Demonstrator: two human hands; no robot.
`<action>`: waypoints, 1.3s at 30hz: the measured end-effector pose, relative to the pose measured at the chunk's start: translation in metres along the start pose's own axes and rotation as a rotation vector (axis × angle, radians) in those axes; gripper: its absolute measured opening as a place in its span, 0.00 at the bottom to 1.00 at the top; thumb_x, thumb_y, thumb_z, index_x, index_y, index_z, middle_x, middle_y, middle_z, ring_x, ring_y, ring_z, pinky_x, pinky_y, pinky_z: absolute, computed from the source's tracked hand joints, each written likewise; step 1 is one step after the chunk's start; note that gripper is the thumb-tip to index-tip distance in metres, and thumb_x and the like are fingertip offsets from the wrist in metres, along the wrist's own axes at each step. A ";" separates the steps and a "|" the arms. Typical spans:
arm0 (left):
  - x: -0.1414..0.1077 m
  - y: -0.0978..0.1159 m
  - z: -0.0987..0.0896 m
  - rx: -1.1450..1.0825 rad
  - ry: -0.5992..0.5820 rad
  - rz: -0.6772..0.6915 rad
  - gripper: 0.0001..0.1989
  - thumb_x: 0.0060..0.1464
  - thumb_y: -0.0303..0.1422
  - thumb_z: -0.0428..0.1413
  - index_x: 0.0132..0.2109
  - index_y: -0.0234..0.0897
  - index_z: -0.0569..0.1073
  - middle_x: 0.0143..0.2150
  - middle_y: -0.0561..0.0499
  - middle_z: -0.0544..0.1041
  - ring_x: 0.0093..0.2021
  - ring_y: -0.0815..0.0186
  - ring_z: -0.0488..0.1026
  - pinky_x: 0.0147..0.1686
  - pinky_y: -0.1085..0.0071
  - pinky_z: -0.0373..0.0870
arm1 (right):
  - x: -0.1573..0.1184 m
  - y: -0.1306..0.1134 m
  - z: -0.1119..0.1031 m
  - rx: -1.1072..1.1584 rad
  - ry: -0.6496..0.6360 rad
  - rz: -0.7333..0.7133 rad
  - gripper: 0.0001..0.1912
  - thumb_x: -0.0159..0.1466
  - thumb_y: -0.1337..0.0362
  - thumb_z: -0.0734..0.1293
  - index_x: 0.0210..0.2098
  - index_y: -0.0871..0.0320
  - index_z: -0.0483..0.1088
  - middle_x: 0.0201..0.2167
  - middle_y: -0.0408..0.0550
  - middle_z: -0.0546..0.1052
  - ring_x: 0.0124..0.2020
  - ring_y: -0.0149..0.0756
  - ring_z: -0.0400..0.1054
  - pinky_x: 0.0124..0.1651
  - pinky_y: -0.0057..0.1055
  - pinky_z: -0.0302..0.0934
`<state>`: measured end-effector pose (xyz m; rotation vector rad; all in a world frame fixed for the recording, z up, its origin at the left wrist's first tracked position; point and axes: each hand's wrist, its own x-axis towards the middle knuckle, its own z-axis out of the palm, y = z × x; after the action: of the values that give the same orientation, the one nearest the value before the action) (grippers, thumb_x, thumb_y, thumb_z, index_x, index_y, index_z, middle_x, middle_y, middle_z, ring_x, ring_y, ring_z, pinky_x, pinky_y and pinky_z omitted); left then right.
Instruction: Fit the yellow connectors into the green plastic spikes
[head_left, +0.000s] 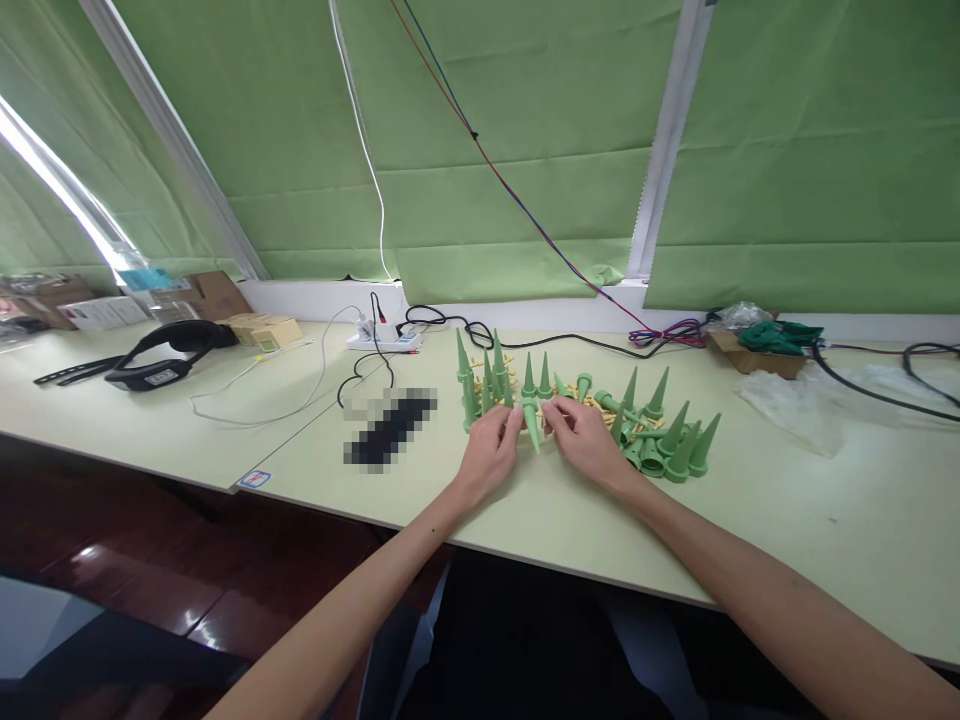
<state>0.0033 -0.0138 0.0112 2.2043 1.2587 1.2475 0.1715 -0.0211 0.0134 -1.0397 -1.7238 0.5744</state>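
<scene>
A green plastic cone-shaped spike (532, 428) is between my two hands, its point turned down towards me. The closed thumb and fingers of my left hand (490, 450) grip it at its wide end. On its other side my right hand (589, 440) is closed in a pinch close to the wide end; what its fingertips hold is too small to make out. Several similar green spikes (681, 455) stand or lie to the right. Another group of upright spikes (463, 358) stands behind my left hand. Small yellow pieces (598, 402) lie scattered among them.
A power strip (384, 340) and black cables lie at the back. Headphones (169, 355) and small boxes (264, 330) are at the left. A cardboard box (757, 355) with green cloth stands at the back right beside clear plastic bags (787, 405). The table's front edge runs below my forearms.
</scene>
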 end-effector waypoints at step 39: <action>-0.003 -0.008 0.003 -0.139 -0.045 0.022 0.17 0.63 0.41 0.49 0.52 0.34 0.68 0.38 0.48 0.77 0.22 0.73 0.66 0.26 0.74 0.63 | 0.000 0.005 0.005 0.132 -0.079 0.147 0.28 0.69 0.43 0.52 0.23 0.56 0.60 0.13 0.38 0.62 0.14 0.29 0.56 0.21 0.28 0.52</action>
<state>0.0008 -0.0109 0.0028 2.1402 1.0989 1.2472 0.1688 -0.0178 0.0082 -1.0671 -1.6630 0.8213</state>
